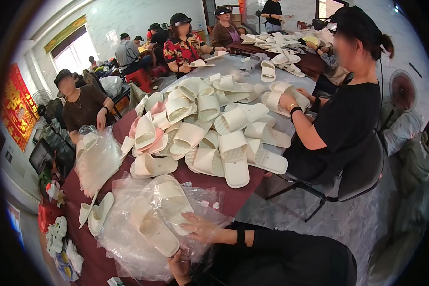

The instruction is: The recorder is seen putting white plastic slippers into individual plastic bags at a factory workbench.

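- A clear plastic bag point(143, 224) is spread over the near end of a dark red table point(233, 195), and a pair of cream slippers point(162, 214) is seen through the film, lying side by side with soles up
- The right hand point(202, 229) is laid flat on the bag beside the nearer slipper, fingers stretched out and apart, pressing the film rather than gripping anything
- The left hand point(178, 267) is seen at the lower edge of the bag, partly hidden under the crumpled plastic; its fingers seem curled at the film, but whether they are clamped on it cannot be told
- Both forearms are covered by black sleeves, and a dark band is worn at the right wrist
- A large heap of cream and pale pink slippers point(200, 124) is piled on the middle of the table, well apart from the bag
- A loose cream pair point(97, 212) is lying left of the bag, near the table edge
- A stack of further clear bags point(97, 159) is held up at the left by a seated person in a brown top point(86, 107)
- A person in black point(348, 114) is seated on a chair at the right, with both hands on slippers at the far side of the heap
- More people are seated at the far end of the table and at a second table beyond, which is also covered with slippers
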Action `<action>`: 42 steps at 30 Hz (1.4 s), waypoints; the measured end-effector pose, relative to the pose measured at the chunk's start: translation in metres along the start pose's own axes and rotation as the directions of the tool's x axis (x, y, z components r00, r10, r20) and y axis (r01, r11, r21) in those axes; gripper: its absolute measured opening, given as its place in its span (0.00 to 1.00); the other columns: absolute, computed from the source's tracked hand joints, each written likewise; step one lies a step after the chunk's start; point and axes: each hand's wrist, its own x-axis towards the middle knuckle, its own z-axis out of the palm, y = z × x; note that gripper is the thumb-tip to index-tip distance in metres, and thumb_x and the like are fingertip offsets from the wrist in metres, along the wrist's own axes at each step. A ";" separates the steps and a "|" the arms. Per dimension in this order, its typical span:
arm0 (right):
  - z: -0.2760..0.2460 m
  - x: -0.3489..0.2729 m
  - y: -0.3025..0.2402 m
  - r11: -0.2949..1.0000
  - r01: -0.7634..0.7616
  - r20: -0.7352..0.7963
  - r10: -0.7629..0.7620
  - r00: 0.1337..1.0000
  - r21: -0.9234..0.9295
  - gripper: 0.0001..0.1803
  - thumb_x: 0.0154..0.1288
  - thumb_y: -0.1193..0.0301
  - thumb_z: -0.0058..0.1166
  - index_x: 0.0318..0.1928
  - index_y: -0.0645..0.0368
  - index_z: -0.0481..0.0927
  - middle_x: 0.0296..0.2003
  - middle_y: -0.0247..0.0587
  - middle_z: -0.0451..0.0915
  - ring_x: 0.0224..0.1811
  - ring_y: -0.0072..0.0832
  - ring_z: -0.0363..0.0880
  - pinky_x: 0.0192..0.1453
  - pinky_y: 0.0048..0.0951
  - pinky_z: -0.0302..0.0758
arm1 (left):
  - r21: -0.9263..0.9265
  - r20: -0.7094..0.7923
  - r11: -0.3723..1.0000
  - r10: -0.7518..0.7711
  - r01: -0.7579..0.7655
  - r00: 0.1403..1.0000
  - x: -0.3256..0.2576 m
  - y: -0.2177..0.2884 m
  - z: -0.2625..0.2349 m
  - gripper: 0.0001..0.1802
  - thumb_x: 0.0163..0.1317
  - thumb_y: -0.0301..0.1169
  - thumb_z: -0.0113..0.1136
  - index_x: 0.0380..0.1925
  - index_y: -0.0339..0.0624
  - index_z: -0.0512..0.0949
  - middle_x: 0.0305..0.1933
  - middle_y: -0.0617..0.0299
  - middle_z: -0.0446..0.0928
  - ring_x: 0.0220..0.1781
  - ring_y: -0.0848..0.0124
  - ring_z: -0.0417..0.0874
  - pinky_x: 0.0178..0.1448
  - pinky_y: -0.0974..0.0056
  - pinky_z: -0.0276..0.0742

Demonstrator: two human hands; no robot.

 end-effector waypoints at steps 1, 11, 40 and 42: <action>0.004 0.001 0.000 1.000 0.009 -0.047 -0.009 0.999 -0.005 0.28 0.60 0.63 0.54 0.59 0.60 0.68 0.66 0.60 0.54 0.68 0.56 0.53 0.69 0.48 0.55 | 0.001 0.001 1.000 0.004 -0.004 1.000 0.001 -0.002 -0.004 0.22 0.53 0.14 0.54 0.51 0.31 0.70 0.46 0.55 0.77 0.46 0.64 0.79 0.55 0.60 0.73; -0.008 0.016 -0.041 0.972 -0.007 -0.180 -0.036 0.983 -0.235 0.22 0.59 0.64 0.55 0.53 0.58 0.74 0.58 0.53 0.67 0.61 0.49 0.65 0.59 0.45 0.68 | 0.104 -0.132 0.994 0.052 -0.038 0.990 0.005 -0.003 0.005 0.24 0.56 0.16 0.53 0.55 0.32 0.68 0.51 0.52 0.76 0.50 0.61 0.78 0.53 0.59 0.75; 0.030 0.018 -0.032 0.975 0.217 0.054 -0.214 0.975 -0.050 0.36 0.59 0.58 0.53 0.67 0.56 0.60 0.65 0.50 0.60 0.68 0.46 0.57 0.70 0.44 0.55 | 0.610 0.113 0.675 0.445 -0.415 0.888 -0.029 0.102 0.141 0.20 0.67 0.35 0.48 0.48 0.26 0.74 0.49 0.48 0.77 0.56 0.61 0.75 0.65 0.59 0.64; 0.039 0.023 -0.035 0.958 0.267 0.059 -0.262 0.963 -0.104 0.35 0.61 0.55 0.51 0.66 0.54 0.62 0.65 0.49 0.61 0.69 0.46 0.55 0.71 0.46 0.52 | 0.647 0.028 0.660 0.481 -0.383 0.877 -0.043 0.112 0.143 0.21 0.64 0.33 0.51 0.50 0.25 0.73 0.49 0.46 0.77 0.56 0.62 0.75 0.65 0.59 0.63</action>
